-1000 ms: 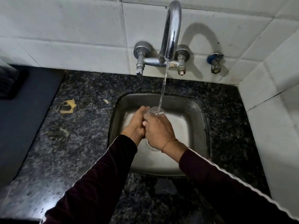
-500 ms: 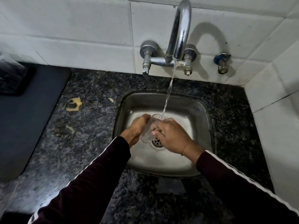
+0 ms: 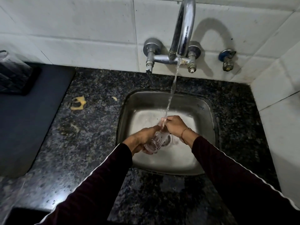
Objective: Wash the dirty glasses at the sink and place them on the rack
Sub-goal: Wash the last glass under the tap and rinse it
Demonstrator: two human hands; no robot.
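Note:
A clear ribbed glass (image 3: 156,140) lies tilted over the steel sink (image 3: 206,111), its base toward me and its mouth up under the running water. My left hand (image 3: 141,138) grips the glass from the left near its base. My right hand (image 3: 174,126) holds the rim, fingers at the mouth where the stream lands. The chrome tap (image 3: 183,30) on the tiled wall pours a thin stream onto the rim. The sink drain is partly hidden behind the glass.
Speckled black granite counter (image 3: 90,143) surrounds the sink, with a yellow food smear (image 3: 78,103) to the left. A dark mat (image 3: 27,120) covers the far left, with a clear container (image 3: 13,72) on it. White tiled walls close the back and right. A small valve (image 3: 227,60) sits right of the tap.
The glass went from upright under the stream to tilted with its base toward me. My hands parted, the left sliding down to the base and the right staying at the rim.

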